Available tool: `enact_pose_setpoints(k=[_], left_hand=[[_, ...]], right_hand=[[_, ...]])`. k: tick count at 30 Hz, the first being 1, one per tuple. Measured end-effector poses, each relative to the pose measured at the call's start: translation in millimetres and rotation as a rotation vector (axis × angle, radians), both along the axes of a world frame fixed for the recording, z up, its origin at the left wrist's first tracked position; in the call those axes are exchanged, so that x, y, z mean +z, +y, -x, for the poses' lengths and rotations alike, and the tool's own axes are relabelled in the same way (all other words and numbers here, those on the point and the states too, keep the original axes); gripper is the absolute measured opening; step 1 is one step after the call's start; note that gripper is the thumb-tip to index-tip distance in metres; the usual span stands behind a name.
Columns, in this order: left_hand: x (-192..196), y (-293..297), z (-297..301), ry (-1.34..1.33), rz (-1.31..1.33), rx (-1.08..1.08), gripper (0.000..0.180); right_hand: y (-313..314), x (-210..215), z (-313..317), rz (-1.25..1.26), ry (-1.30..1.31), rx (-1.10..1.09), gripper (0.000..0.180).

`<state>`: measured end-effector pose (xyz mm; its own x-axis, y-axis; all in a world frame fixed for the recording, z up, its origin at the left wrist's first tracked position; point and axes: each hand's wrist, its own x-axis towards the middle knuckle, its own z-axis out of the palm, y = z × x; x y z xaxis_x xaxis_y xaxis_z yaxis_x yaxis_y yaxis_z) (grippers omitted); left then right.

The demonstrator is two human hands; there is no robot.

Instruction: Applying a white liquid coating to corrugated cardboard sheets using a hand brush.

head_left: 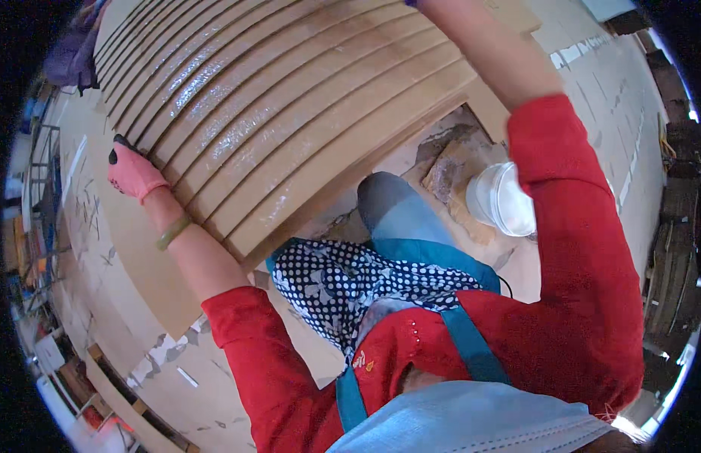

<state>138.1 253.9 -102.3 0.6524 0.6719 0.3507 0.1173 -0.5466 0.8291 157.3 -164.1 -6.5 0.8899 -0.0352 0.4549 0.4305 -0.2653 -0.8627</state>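
A fan of overlapping brown board sheets (290, 121) spreads before me, their edges stepped in long curved rows. Wet, shiny patches lie across many of the rows. My left hand (137, 170), in a pink glove with black fingertips, is closed at the left ends of the sheets, its fingertips on the edge of one. My right arm reaches over the far right of the sheets. Only a sliver of purple at its wrist shows at the top edge; the hand itself is outside the picture.
A white bucket (501, 198) stands on the floor right of my knee, beside a stained brown scrap (450, 177). More flat brown board (150, 279) lies under the left side. Dark stacks (671, 279) line the right; shelving (44, 174) stands at the left.
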Motion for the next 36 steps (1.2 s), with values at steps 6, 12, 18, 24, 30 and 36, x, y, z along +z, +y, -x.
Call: enact_pose_setpoints(k=[6, 12, 18, 24, 30, 36], left_hand=[[-2, -14, -11, -0.075, 0.057, -0.021, 0.051], [7, -17, 7, 0.015, -0.044, 0.029, 0.042], [3, -16, 5, -0.008, -0.027, 0.005, 0.043], [-21, 4, -11, -0.037, -0.247, 0.003, 0.048], [4, -7, 2, 0.031, -0.034, 0.085, 0.047], [3, -17, -1, -0.1, -0.016, 0.04, 0.044]], right_hand=[[-27, -51, -41, -0.057, -0.034, -0.001, 0.023], [-37, -67, 141, 0.012, 0.296, 0.176, 0.02], [-18, -45, 91, -0.399, 0.271, 0.213, 0.018], [9, -87, 101, 0.08, 0.045, -0.055, 0.012], [50, -72, 179, 0.191, 0.14, 0.273, 0.017], [41, -28, 88, -0.111, -0.188, 0.018, 0.015]])
